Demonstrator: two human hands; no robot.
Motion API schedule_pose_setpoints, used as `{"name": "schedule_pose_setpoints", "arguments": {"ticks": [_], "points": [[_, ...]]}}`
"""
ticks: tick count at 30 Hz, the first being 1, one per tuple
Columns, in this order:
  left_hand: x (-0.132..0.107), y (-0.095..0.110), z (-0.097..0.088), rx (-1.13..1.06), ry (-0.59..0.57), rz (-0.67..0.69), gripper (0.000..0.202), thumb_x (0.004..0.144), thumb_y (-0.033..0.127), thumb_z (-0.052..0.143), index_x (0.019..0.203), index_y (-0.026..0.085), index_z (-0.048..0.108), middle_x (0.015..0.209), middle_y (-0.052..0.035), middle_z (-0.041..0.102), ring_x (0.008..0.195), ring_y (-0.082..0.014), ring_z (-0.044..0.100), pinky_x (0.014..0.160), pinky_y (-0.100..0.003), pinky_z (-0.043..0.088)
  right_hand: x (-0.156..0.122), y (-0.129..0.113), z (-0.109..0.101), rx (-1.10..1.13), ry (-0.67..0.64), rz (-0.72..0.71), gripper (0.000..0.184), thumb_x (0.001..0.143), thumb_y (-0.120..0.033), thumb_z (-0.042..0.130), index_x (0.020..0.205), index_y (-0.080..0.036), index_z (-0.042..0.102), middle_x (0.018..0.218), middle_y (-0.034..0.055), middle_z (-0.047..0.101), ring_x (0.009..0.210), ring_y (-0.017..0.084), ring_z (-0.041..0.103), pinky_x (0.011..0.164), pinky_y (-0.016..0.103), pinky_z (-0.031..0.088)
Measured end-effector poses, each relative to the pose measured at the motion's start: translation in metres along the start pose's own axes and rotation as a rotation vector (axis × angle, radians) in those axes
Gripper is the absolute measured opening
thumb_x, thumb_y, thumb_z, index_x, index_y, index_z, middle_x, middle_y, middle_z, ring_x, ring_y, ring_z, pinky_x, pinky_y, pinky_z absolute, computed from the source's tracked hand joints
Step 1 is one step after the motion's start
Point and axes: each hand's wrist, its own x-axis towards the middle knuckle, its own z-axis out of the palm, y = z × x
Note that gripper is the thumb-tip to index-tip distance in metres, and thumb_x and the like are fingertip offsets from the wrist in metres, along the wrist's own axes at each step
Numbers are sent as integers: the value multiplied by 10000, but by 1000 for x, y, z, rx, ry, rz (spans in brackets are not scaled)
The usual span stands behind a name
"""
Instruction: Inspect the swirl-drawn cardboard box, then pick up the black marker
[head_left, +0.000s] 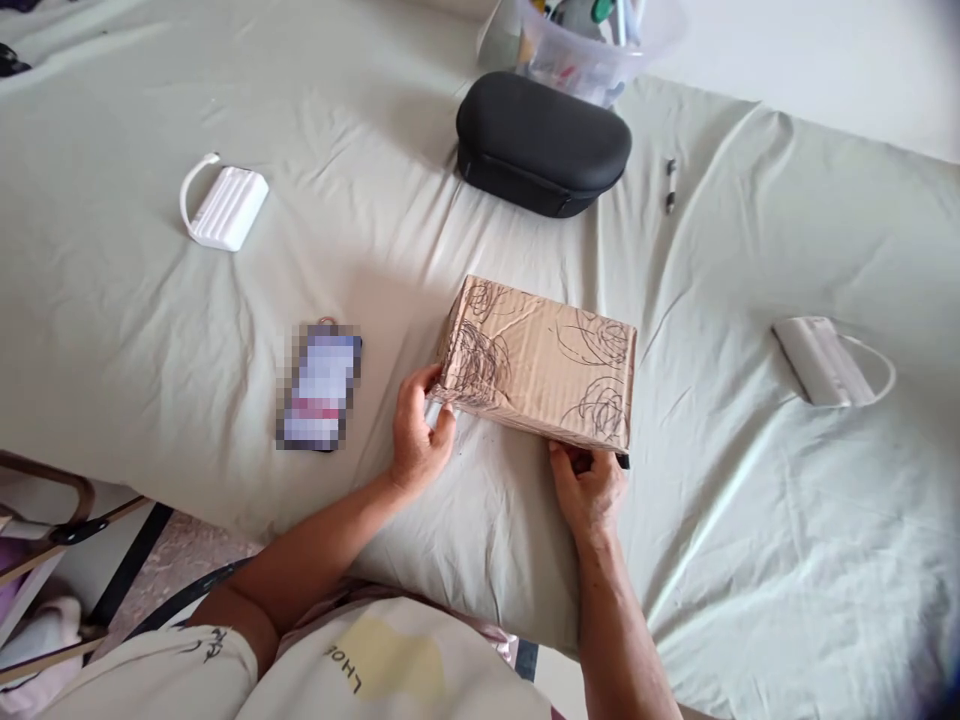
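A brown cardboard box (540, 350) with black scribbled loops near its corners is in front of me on the pale green sheet. My left hand (421, 430) grips its near left corner, thumb along the near side and fingers round the left end. My right hand (589, 485) holds the near edge toward the right, with its fingertips tucked under the box and partly hidden. A small black piece (623, 461) shows beneath the box's near right corner, beside my right hand; I cannot tell what it is.
A phone (319, 390) with a blurred screen lies left of the box. White power banks with cable loops rest at left (231, 208) and right (823, 362). Beyond the box are a black zip case (544, 140), a pen (670, 186) and a clear plastic tub (577, 60).
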Motion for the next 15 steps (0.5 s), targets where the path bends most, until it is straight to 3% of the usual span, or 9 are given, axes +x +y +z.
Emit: {"name": "schedule_pose_setpoints", "arguments": {"ticks": [6,15], "points": [[-5,4,-3,-25,-7,15,385,1037,237,596,1421,255,587,1291,-113,695,1181,-230,703,1033,-386,629,-3,5,-3,-63,-13,84,358,719,-595,680,673,-258,568,581,6,588,570,188,533,625,367,448],[-4,-5,-2,0,15,29,409,990,225,628,1396,252,591,1285,-103,717,1194,-242,707,1052,-392,610,0,5,2,8,-29,-15,313,752,-557,655,726,-253,586,643,13,632,611,192,567,631,347,441]]}}
